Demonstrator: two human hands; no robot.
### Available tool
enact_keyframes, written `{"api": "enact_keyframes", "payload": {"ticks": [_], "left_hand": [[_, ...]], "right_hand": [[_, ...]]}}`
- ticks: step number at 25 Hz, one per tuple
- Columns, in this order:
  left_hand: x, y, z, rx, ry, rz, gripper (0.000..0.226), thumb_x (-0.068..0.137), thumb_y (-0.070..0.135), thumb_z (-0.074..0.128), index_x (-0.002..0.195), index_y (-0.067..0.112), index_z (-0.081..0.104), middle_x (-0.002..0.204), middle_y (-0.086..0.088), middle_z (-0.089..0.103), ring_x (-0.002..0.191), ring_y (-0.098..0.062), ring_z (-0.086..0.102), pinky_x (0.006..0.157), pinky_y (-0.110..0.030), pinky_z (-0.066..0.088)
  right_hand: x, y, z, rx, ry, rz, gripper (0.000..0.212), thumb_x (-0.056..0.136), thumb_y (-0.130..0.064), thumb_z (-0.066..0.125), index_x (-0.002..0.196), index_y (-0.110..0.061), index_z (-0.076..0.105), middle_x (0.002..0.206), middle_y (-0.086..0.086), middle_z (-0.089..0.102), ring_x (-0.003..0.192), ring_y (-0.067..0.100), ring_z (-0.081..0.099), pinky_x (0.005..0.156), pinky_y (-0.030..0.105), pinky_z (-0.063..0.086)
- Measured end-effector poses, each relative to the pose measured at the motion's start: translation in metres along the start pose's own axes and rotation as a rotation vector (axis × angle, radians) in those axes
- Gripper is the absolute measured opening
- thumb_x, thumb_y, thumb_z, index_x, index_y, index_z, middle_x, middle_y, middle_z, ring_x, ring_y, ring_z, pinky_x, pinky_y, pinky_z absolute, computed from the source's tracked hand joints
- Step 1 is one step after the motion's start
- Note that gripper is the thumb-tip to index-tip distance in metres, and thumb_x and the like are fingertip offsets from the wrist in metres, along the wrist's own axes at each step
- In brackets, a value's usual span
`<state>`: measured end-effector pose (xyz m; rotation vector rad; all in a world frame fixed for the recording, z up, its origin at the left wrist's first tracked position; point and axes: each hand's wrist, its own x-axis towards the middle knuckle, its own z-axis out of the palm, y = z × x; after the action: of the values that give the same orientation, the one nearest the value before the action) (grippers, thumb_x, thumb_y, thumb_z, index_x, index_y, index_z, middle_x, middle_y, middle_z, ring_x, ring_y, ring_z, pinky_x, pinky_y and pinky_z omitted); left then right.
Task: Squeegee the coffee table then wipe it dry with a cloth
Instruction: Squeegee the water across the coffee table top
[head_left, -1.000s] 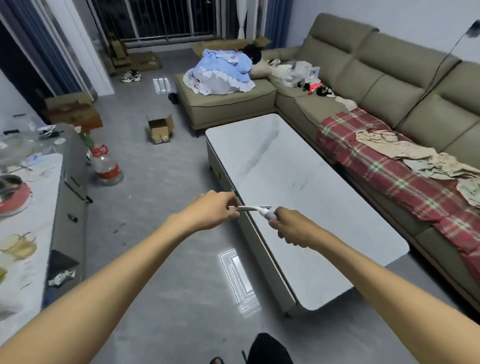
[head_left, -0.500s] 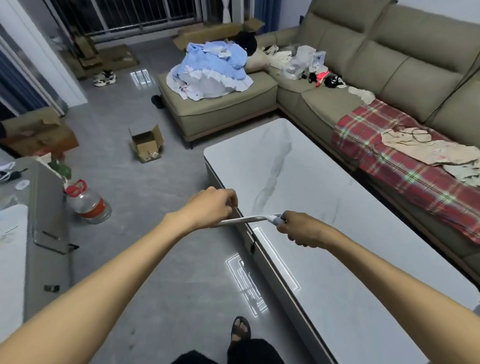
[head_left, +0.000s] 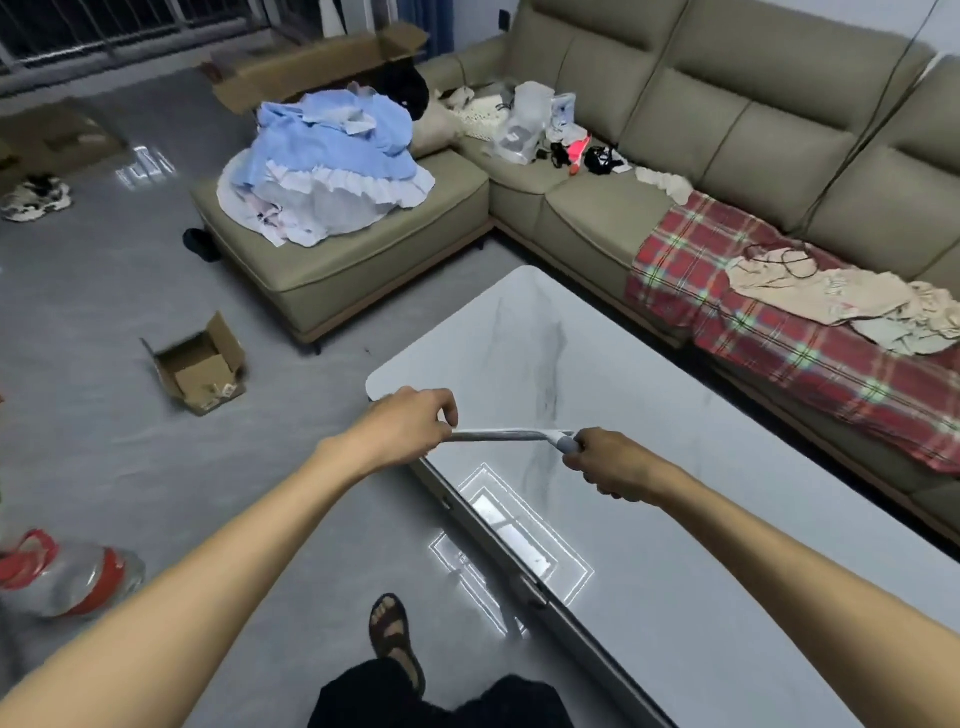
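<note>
Currently, fingers (head_left: 445, 415) of the left hand (head_left: 408, 426) are being curled round one end of the squeegee (head_left: 498, 435). Its grey handle is being gripped by the right hand (head_left: 615, 465). Squeegee is being held crosswise over the coffee table (head_left: 701, 597), at its near long edge; contact cannot be told. Sofa (head_left: 753, 156) with plaid blanket (head_left: 779, 338) beyond, cardboard box (head_left: 200, 364) on floor to left. Both arms are being held extended forward.
</note>
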<state>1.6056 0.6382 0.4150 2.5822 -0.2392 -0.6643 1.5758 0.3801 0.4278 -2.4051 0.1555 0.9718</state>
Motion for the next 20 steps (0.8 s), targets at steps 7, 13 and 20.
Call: {"api": "enact_keyframes", "payload": {"ticks": [7,13,20], "left_hand": [[0.157,-0.044,-0.092,0.028,-0.037,0.081,0.015,0.086,0.025,0.044,0.073,0.027,0.052,0.075,0.000,0.070,0.079,-0.022,0.065,0.069,-0.034,0.053],[0.311,-0.092,-0.098,0.092,-0.116,-0.010,0.014,0.083,0.026,0.046,0.077,0.022,0.058,0.079,0.004,0.068,0.079,-0.021,0.063,0.073,-0.038,0.053],[0.481,-0.126,-0.102,0.043,-0.125,-0.098,0.023,0.085,0.025,0.052,0.064,0.023,0.044,0.074,0.002,0.056,0.077,-0.025,0.054,0.062,-0.031,0.036]], "right_hand": [[0.124,-0.058,-0.062,0.241,0.139,0.132,0.027,0.097,-0.036,0.041,0.081,-0.016,0.048,0.072,0.006,0.053,0.053,0.021,0.044,0.039,0.020,0.028],[0.287,-0.052,-0.086,0.476,0.059,0.237,0.034,0.100,-0.038,0.037,0.075,-0.016,0.042,0.065,0.010,0.045,0.046,0.018,0.040,0.040,0.020,0.025],[0.418,-0.049,-0.131,0.643,0.198,0.370,0.024,0.099,-0.033,0.039,0.092,-0.011,0.046,0.069,0.009,0.050,0.049,0.020,0.042,0.035,0.016,0.025]]}}
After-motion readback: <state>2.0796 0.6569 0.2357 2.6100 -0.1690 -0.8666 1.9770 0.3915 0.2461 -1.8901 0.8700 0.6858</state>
